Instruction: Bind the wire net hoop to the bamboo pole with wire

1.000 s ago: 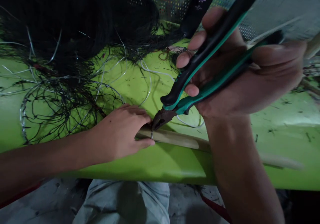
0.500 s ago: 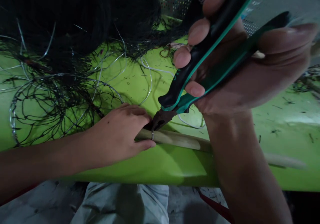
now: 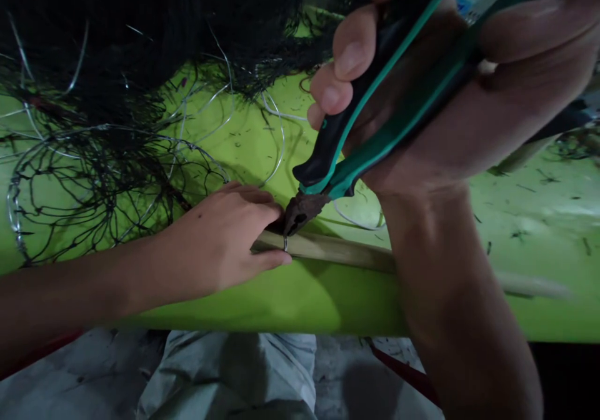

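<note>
Two hands: left hand [image 3: 220, 245] pins stick [image 3: 328, 251]; right hand [image 3: 450, 107] grips pliers [image 3: 347, 151] at its wire loop [image 3: 285, 242].

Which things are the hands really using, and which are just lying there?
In use:
- pliers in the right hand
- wire loop
- wooden stick under the left hand

Lying about:
- black netting
- loose wires
- green table

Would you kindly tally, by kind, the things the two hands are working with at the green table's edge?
Pliers, in the right hand: 1
Wooden stick, pinned by the left hand: 1
Wire loop around the stick: 1
Black netting heap: 1
Total: 4
</note>
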The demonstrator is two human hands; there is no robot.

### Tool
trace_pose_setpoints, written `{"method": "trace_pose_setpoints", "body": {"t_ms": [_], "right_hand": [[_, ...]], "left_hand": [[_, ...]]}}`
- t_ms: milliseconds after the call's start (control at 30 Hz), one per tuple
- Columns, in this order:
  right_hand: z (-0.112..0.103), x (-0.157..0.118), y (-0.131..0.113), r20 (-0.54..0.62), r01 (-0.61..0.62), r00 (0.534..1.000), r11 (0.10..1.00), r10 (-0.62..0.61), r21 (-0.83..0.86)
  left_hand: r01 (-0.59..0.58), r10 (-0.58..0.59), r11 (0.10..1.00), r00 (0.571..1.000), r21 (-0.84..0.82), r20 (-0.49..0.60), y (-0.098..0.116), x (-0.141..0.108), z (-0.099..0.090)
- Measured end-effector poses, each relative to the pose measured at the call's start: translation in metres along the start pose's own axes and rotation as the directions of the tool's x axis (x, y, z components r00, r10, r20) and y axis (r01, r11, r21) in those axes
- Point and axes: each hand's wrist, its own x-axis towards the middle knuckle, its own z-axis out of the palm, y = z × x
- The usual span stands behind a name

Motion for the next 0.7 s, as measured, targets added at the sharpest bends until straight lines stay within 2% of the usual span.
{"method": "trace_pose_setpoints", "body": {"t_ms": [67,167,200,233,333,367,533,667,700], "right_hand": [[-0.001,0.001,-0.001,0.038,-0.041,0.998,0.999,0.04,0.029],[-0.004,0.002,-0.002,0.245,-0.144,0.965,0.973,0.098,0.178],[-0.004,0.001,-0.003,0.275,-0.173,0.955,0.963,0.112,0.208],[-0.003,0.0,-0.003,0.263,-0.182,0.957,0.96,0.124,0.211],[0.006,-0.004,-0.004,0.062,-0.132,0.99,0.984,0.125,0.12],[0.01,-0.005,-0.004,0.028,-0.112,0.993,0.99,0.11,0.085],[0.016,-0.01,0.006,-0.049,0.038,0.998,0.999,-0.04,-0.037],[0.023,-0.016,0.009,-0.157,0.062,0.985,0.994,-0.076,-0.088],[0.027,-0.018,0.008,-0.19,0.038,0.98,0.997,-0.05,-0.069]], "left_hand": [[-0.015,0.015,1.0,1.0,-0.007,0.0,-0.001,0.0,0.0],[-0.041,0.041,0.999,0.999,-0.02,-0.017,-0.002,0.0,-0.001],[-0.04,0.04,0.999,0.999,-0.027,-0.023,-0.002,0.0,-0.001],[-0.034,0.034,0.999,0.999,-0.035,-0.016,-0.002,0.001,-0.001],[0.001,0.0,0.998,1.0,-0.06,0.009,-0.001,0.001,-0.002],[0.009,-0.008,0.998,1.0,-0.06,0.018,-0.001,0.002,-0.002],[-0.014,0.014,1.0,1.0,-0.027,0.007,0.001,0.002,-0.004],[0.016,-0.015,1.0,1.0,-0.011,0.026,0.001,0.005,-0.005],[0.024,-0.024,1.0,0.999,0.001,0.037,0.002,0.005,-0.005]]}}
